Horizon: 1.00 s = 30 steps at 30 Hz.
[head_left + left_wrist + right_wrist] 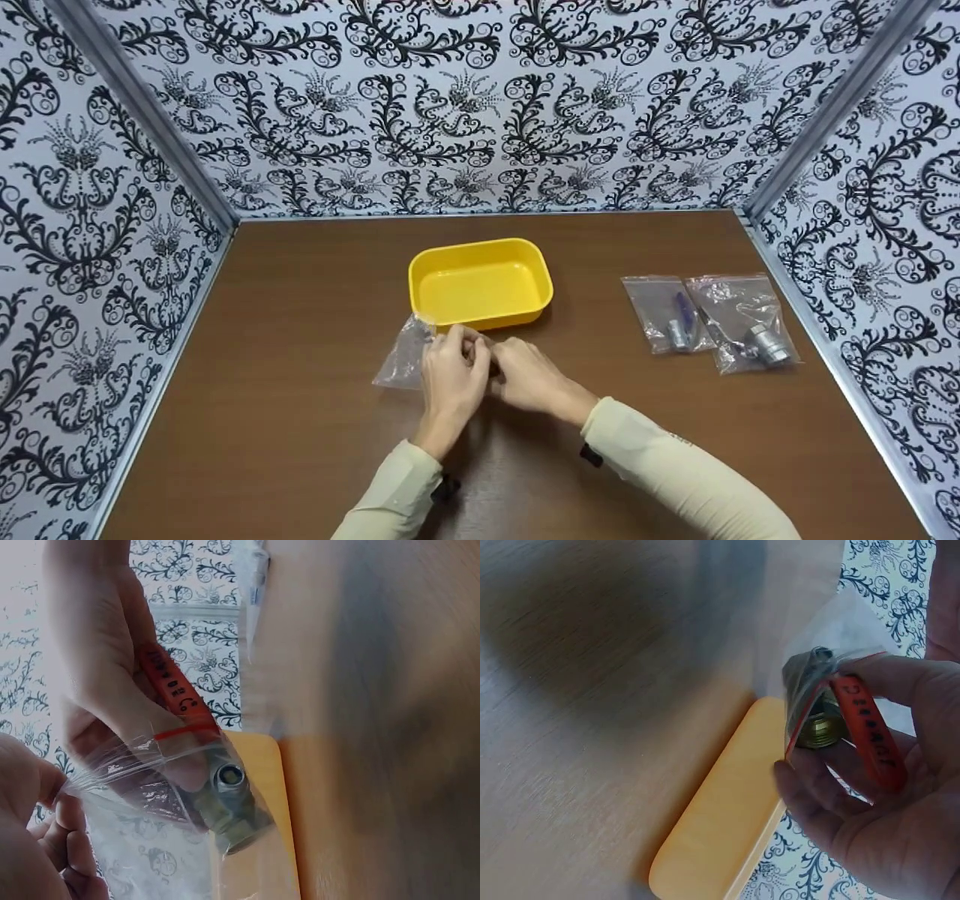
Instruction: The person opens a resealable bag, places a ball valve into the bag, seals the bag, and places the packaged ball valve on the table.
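Note:
Both hands meet just in front of the yellow tray [480,326] in the head view. My left hand [454,379] pinches the edge of a clear zip bag [403,360] with a red seal line. In my right hand [531,379] is a ball valve, its red lever handle [868,731] with black lettering gripped between thumb and fingers. The valve's metal body [229,817] sits inside the bag's mouth, a nut showing on top, while the handle sticks out. Brass thread [821,733] shows at one end in the right wrist view.
To the right on the brown table [300,420] lie two more zip bags. One bag [651,300] contains a purple-blue item and a small metal piece; the other [727,300] contains a larger metal fitting [769,345]. Patterned walls [465,112] enclose the table's back and sides.

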Tool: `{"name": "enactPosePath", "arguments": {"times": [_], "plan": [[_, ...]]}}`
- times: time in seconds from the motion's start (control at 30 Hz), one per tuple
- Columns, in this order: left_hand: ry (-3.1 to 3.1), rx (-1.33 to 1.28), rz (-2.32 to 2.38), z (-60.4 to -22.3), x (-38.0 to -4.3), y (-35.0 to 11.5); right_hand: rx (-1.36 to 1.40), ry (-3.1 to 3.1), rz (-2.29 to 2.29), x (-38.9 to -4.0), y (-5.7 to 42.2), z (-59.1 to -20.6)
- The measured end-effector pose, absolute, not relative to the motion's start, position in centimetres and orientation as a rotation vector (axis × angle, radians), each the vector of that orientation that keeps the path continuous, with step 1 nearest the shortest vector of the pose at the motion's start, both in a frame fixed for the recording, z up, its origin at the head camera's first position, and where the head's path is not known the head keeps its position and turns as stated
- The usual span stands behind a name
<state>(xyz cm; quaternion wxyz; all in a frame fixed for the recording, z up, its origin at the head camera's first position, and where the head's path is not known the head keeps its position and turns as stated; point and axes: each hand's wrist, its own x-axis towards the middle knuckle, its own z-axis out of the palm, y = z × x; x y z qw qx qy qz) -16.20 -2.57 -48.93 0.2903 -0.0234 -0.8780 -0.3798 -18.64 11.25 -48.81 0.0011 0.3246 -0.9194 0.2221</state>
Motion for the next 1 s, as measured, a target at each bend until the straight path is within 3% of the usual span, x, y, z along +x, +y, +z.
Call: {"name": "enactPosePath", "arguments": {"times": [0.47, 0.73, 1.0], "plan": [[-2.328, 0.069, -1.170, -47.9, -16.5, -2.3, 1.171, -2.836, 1.039, -18.4, 12.6, -48.9], [-2.290, 0.066, -1.189, -48.0, -16.7, -2.7, 1.026, -2.719, 0.976, -18.1, 12.2, -50.2], [-2.303, 0.067, -1.080, -48.0, -17.2, -3.8, 0.952, -2.682, 0.996, -18.2, 12.8, -49.3]]}}
